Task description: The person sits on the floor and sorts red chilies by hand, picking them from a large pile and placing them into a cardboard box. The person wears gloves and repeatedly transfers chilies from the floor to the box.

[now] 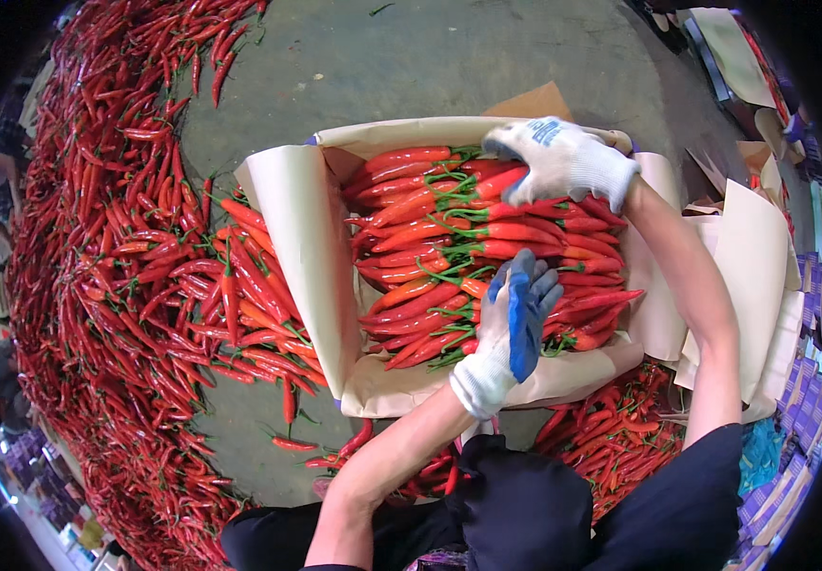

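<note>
A carton lined with cream paper [304, 264] holds long red chili peppers [411, 235] laid in rows, many green stems gathered near the middle. My left hand [514, 314], in a white knit glove with a blue coated palm, is over the near part of the rows. Its palm faces right, fingers extended, with no pepper visible in it. My right hand [561, 160], gloved alike, curves over the peppers by the carton's far right side. Its thumb and fingers are spread apart over the peppers; its palm is hidden.
A large heap of loose red chilies [118, 235] covers the floor at left and reaches the carton. More chilies [618, 435] lie below right. Cream paper sheets [746, 285] are stacked at right, beside purple patterned boxes [803, 400]. Other people are at the far left edge.
</note>
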Tool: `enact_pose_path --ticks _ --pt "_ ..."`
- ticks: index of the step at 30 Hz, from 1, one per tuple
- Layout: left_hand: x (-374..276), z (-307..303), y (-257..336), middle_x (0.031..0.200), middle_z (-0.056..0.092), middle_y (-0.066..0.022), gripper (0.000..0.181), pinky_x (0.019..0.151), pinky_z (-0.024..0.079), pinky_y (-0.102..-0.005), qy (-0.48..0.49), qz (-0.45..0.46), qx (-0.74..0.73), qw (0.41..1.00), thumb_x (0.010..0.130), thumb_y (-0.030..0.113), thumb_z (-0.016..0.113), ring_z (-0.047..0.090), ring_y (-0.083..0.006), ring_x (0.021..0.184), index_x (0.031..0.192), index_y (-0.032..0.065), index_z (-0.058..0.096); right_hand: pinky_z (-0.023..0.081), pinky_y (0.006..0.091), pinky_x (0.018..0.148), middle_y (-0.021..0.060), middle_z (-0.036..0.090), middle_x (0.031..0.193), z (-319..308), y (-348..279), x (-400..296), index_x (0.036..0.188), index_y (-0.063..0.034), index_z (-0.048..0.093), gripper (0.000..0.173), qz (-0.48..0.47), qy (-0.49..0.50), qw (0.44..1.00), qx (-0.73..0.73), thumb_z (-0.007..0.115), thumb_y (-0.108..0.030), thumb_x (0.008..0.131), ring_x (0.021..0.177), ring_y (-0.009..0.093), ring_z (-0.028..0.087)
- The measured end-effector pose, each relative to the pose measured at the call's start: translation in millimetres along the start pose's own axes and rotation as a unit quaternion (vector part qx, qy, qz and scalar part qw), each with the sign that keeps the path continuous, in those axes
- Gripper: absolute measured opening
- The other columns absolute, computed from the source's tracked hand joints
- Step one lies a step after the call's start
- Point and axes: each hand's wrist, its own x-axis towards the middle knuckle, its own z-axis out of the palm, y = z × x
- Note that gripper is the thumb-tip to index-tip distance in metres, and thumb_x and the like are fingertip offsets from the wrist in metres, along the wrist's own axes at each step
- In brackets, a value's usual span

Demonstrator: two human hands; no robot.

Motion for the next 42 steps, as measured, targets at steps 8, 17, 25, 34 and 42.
enact_pose_path --ticks 8,17,25,34,42 --pt "-38 -15 32 0.116 0.059 -0.0167 0.050 0.092 0.050 -0.0390 -0.024 -0.152 0.142 0.978 0.093 0.025 0.057 0.061 -0.0265 0.103 0.132 -0.0023 0.040 0.048 0.0371 0.086 0.0141 0.064 0.103 45 8 -48 0.103 -0.0047 0.064 0.030 -0.019 0.297 0.938 0.177 0.068 -0.017 0.076 0.098 0.029 0.061" --pt "-95 -38 95 0.113 0.059 -0.0058 0.047 0.090 0.044 -0.0267 -0.135 -0.096 0.465 0.870 0.088 0.011 0.062 0.054 -0.0103 0.101 0.129 -0.0034 0.046 0.017 0.0507 0.111 0.0154 0.031 0.145 104 -31 -38 0.144 -0.0109 0.031 0.077 0.029 0.264 0.954 -0.138 0.054 -0.052 0.084 0.135 0.035 0.027" --pt "-197 -83 199 0.089 0.065 -0.0046 0.036 0.075 0.048 -0.0263 -0.008 -0.033 0.598 0.801 0.084 0.008 0.061 0.055 -0.0077 0.079 0.119 0.0015 0.056 0.019 0.0521 0.110 0.0156 0.035 0.143 126 -31 -11 0.144 -0.0101 0.030 0.080 0.038 0.290 0.942 -0.167 0.059 -0.050 0.081 0.132 0.034 0.032" --pt "-265 -294 179 0.088 0.058 -0.0164 0.034 0.069 0.050 -0.0435 0.311 0.109 0.853 0.404 0.078 0.029 0.067 0.061 -0.0339 0.079 0.104 0.0088 0.058 0.039 0.0425 0.099 0.0150 0.059 0.118 92 -119 -33 0.120 -0.0020 0.056 0.042 -0.116 0.369 0.922 -0.002 0.065 -0.009 0.079 0.111 0.033 0.053" --pt "-270 -338 61 0.097 0.054 -0.0160 0.039 0.066 0.053 -0.0433 0.169 0.136 0.842 0.494 0.071 0.021 0.068 0.063 -0.0329 0.079 0.107 0.0133 0.055 0.043 0.0418 0.086 0.0104 0.063 0.099 128 -301 -1 0.105 -0.0079 0.062 0.038 -0.400 -0.014 0.914 0.060 0.070 -0.014 0.068 0.096 0.029 0.059"
